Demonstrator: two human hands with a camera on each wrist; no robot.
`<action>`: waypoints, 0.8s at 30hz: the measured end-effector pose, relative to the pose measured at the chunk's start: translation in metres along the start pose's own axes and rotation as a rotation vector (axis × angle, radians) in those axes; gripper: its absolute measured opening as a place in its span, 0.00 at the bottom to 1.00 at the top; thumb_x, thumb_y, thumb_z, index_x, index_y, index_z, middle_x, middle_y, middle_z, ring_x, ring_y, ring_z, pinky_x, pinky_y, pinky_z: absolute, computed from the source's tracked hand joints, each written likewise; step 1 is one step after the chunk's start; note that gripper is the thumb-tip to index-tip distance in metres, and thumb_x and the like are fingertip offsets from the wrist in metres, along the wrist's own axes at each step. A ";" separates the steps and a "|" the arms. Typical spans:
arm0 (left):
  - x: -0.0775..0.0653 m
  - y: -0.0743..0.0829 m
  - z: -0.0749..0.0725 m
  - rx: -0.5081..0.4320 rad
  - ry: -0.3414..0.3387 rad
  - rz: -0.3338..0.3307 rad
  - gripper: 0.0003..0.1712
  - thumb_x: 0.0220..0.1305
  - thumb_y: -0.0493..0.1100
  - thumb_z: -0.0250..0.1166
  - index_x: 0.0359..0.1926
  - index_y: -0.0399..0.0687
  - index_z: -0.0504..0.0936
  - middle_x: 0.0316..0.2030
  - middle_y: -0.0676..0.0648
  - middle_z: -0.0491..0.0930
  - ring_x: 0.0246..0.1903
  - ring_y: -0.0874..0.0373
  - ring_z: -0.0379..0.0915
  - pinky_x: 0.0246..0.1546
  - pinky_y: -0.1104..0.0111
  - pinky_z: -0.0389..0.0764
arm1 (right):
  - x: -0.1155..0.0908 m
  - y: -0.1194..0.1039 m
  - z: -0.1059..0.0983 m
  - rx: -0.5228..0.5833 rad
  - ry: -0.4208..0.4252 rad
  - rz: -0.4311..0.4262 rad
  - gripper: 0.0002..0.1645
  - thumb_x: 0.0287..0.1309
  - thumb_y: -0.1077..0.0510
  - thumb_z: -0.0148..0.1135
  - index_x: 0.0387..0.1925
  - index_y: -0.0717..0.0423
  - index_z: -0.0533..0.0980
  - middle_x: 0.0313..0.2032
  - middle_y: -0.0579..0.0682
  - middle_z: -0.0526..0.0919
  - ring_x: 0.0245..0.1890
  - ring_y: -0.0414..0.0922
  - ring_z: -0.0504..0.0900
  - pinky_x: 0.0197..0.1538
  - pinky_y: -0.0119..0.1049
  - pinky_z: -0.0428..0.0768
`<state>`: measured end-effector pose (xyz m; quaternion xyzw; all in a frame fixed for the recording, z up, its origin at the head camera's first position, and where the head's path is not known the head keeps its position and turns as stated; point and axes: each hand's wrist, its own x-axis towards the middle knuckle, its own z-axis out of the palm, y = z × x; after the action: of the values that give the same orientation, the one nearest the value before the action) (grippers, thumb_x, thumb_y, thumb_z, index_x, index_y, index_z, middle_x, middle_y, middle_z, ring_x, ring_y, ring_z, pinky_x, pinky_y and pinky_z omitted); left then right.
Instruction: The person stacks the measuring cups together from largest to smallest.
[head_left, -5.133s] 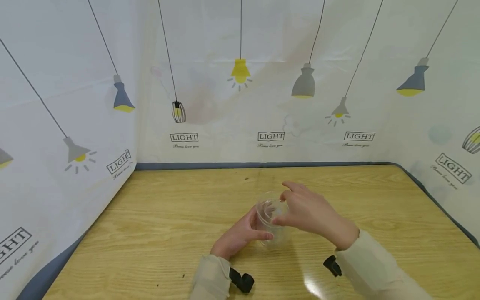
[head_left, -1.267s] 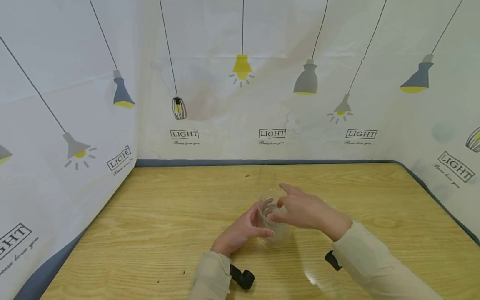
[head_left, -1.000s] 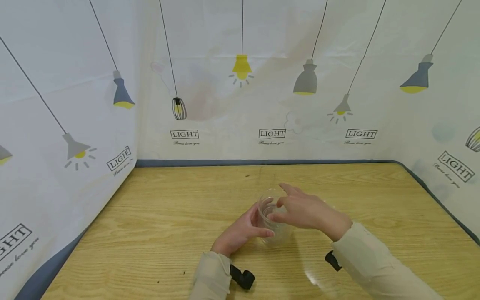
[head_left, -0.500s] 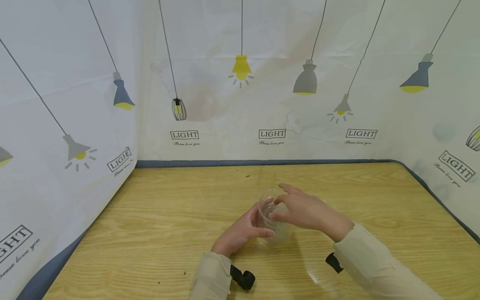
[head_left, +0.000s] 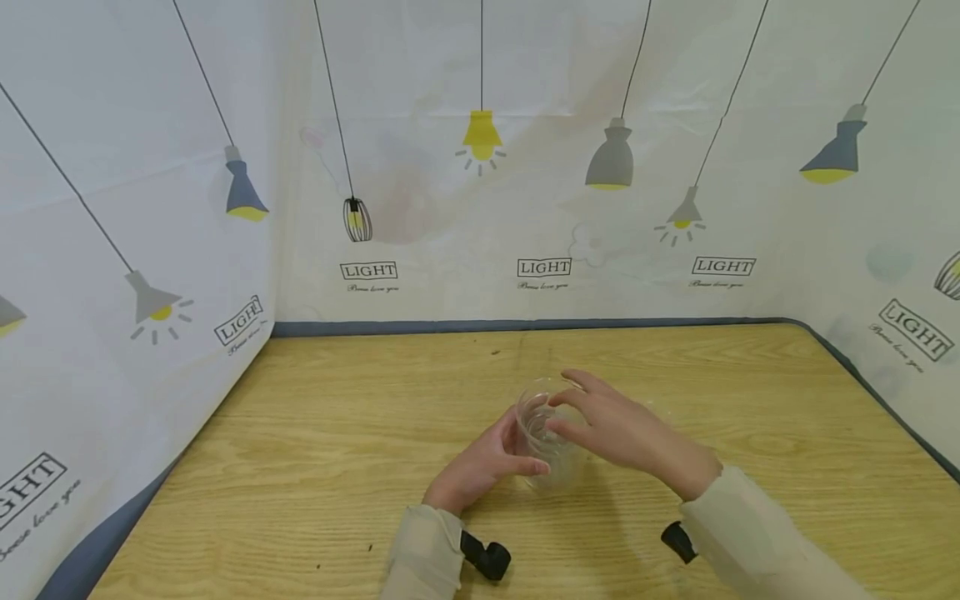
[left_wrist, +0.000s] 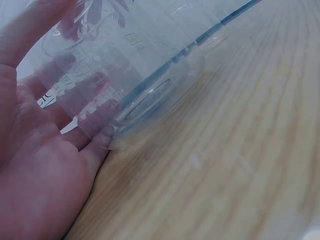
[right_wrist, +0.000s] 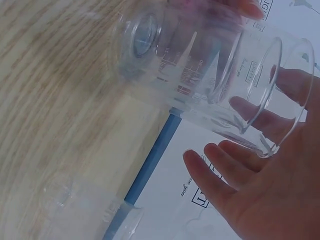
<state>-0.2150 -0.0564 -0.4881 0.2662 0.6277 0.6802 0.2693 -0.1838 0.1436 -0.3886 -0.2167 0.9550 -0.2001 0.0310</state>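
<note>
A clear graduated beaker [head_left: 551, 467] stands upright on the table with a smaller clear vessel [head_left: 536, 417] nested inside; two rims show in the right wrist view. My left hand [head_left: 487, 462] grips the outer beaker [left_wrist: 135, 65] low on its side, thumb in front and fingers curled behind. My right hand [head_left: 618, 425] is over the mouth, thumb and index finger spread at the rim of the beaker [right_wrist: 210, 65]. In the right wrist view the other fingers [right_wrist: 220, 170] extend loosely outside the glassy wall. Transparency makes exact finger contact hard to tell.
Another clear beaker [right_wrist: 90, 215] stands behind my right hand, mostly hidden in the head view. The wooden table [head_left: 337, 433] is enclosed by a white lamp-printed backdrop [head_left: 450, 208] with a blue lower edge. Black wrist mounts [head_left: 487, 557] hang under both sleeves.
The inner vessel sat higher five seconds ago and is now lower in the beaker. In the last half second my right hand shifts slightly right. My left hand keeps its grip.
</note>
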 end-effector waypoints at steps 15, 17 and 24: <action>-0.003 0.013 0.008 -0.003 -0.007 0.020 0.43 0.54 0.36 0.64 0.65 0.68 0.54 0.64 0.56 0.55 0.60 0.57 0.55 0.56 0.64 0.61 | -0.013 0.013 0.010 0.267 0.103 0.003 0.31 0.58 0.38 0.49 0.60 0.45 0.64 0.65 0.54 0.54 0.59 0.55 0.62 0.51 0.54 0.67; -0.004 0.017 0.010 -0.009 -0.013 0.024 0.43 0.55 0.35 0.63 0.66 0.66 0.53 0.64 0.54 0.55 0.60 0.56 0.55 0.56 0.64 0.61 | -0.015 0.015 0.011 0.320 0.115 0.003 0.33 0.58 0.39 0.50 0.62 0.43 0.61 0.65 0.53 0.53 0.59 0.55 0.62 0.50 0.54 0.68; -0.008 0.023 0.010 0.010 0.006 0.012 0.43 0.53 0.35 0.64 0.65 0.68 0.54 0.64 0.52 0.56 0.61 0.54 0.54 0.57 0.64 0.60 | -0.023 0.019 0.015 0.527 0.128 0.025 0.39 0.55 0.40 0.54 0.66 0.38 0.52 0.66 0.50 0.51 0.63 0.53 0.53 0.54 0.55 0.64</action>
<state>-0.2031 -0.0560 -0.4649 0.2694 0.6303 0.6794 0.2618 -0.1689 0.1636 -0.4107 -0.1764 0.8726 -0.4546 0.0281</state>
